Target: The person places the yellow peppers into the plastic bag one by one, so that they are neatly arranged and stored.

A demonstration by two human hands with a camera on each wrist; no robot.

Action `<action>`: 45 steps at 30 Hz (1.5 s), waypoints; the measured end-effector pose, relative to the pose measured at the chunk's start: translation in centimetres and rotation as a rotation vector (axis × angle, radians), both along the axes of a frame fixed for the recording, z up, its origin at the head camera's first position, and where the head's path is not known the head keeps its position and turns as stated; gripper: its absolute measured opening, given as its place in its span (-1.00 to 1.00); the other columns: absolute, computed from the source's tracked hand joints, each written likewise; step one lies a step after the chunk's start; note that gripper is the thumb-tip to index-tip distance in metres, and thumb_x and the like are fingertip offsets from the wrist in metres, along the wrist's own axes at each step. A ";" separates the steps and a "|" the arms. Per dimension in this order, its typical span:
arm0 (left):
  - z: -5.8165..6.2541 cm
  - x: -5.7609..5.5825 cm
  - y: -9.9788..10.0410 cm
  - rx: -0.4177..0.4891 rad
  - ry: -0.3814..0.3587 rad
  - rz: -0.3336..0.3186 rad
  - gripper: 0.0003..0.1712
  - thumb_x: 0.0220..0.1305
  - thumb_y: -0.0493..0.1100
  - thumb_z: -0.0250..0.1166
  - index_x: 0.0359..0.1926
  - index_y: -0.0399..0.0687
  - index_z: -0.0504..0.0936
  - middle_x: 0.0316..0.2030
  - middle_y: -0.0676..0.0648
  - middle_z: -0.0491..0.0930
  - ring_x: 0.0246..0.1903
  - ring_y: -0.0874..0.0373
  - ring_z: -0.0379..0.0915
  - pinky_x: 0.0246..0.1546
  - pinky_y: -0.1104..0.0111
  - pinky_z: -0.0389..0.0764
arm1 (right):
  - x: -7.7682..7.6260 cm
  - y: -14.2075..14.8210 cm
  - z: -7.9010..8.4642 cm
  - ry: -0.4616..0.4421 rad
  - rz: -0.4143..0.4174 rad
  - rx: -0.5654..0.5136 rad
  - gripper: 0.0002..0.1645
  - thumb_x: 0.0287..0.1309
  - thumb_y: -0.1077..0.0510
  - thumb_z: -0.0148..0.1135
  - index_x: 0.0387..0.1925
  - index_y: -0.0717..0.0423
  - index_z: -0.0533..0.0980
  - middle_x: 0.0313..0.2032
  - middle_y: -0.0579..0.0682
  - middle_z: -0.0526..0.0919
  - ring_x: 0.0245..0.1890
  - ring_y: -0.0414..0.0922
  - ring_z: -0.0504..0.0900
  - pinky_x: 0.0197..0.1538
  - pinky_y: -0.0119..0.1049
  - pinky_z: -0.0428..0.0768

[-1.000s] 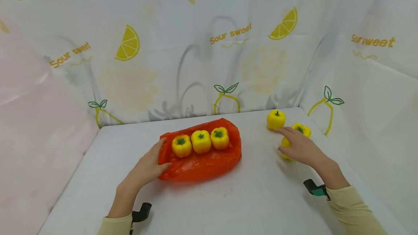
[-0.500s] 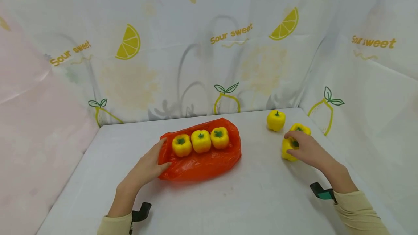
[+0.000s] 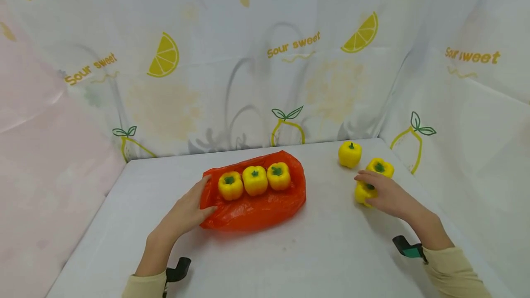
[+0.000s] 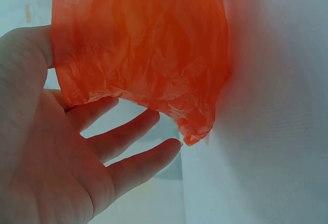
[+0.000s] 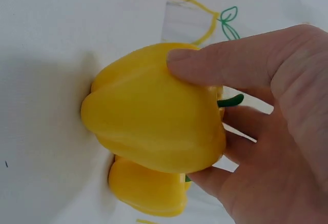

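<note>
Three yellow bell peppers (image 3: 255,180) sit in a row within the raised edges of a red plastic bag (image 3: 256,215) on the table. At the bag's left end my left hand (image 3: 184,210) spreads thumb and fingers. In the left wrist view, its fingertips touch the crumpled edge of the bag (image 4: 138,39). My right hand (image 3: 389,197) grips another yellow bell pepper (image 3: 362,194) between thumb and fingers. That pepper (image 5: 154,111) is close to the tabletop; a second pepper (image 5: 148,185) stands beside it in the right wrist view. Fingers partly cover the gripped pepper in the head view.
One loose yellow bell pepper (image 3: 380,167) is just behind the gripped one. Another loose bell pepper (image 3: 349,154) stands near the table's back edge. White cloth walls (image 3: 248,59) with lemon prints rise behind and at both sides of the white table (image 3: 298,252).
My right hand drew back to the right, uncovering the near loose pepper, and its fingers now close round that pepper. The pepper has shifted slightly left. My left hand and the bag stay put.
</note>
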State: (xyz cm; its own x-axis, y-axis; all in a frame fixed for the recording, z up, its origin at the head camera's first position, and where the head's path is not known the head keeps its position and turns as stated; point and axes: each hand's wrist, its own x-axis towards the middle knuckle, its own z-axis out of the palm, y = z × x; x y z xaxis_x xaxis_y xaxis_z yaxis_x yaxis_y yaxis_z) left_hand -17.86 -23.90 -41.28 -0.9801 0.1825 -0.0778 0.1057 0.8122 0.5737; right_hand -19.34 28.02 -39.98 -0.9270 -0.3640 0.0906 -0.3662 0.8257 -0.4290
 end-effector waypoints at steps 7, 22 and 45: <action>0.2 0.1 0.0 -0.002 -0.016 0.005 0.04 0.29 0.02 0.31 0.58 0.03 -0.12 0.55 -0.16 0.03 0.48 -0.24 0.05 0.27 -0.24 0.41 | 0.2 -0.3 -0.2 -0.033 -0.070 0.005 -0.27 0.05 0.15 0.40 0.26 0.19 0.39 0.22 0.29 0.48 0.08 0.15 0.51 0.17 0.23 0.52; 0.8 0.0 0.2 -0.001 -0.003 -0.015 0.03 0.29 -0.01 0.31 0.58 0.04 -0.11 0.55 -0.15 0.05 0.48 -0.22 0.07 0.24 -0.21 0.45 | -1.3 -4.1 0.7 0.076 -0.021 -0.071 -0.25 0.05 0.20 0.33 0.32 0.13 0.37 0.25 0.14 0.51 0.10 0.07 0.51 0.21 0.13 0.51; 0.5 0.0 0.3 0.008 0.006 -0.028 0.02 0.27 -0.01 0.32 0.58 0.03 -0.09 0.52 -0.14 0.10 0.46 -0.21 0.12 0.23 -0.18 0.48 | -2.7 -11.1 3.5 0.116 0.146 -0.155 -0.26 0.06 0.14 0.35 0.33 -0.12 0.40 0.25 -0.03 0.43 0.12 -0.04 0.50 0.13 -0.04 0.65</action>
State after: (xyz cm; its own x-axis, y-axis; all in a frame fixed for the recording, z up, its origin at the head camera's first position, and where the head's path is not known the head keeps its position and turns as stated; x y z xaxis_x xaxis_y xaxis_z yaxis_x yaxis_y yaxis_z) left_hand -17.86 -23.56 -40.82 -0.9751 0.2103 -0.0701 0.1317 0.8041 0.5797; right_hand -22.00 16.94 -36.47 -0.8459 -0.4664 0.2586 -0.5307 0.6880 -0.4950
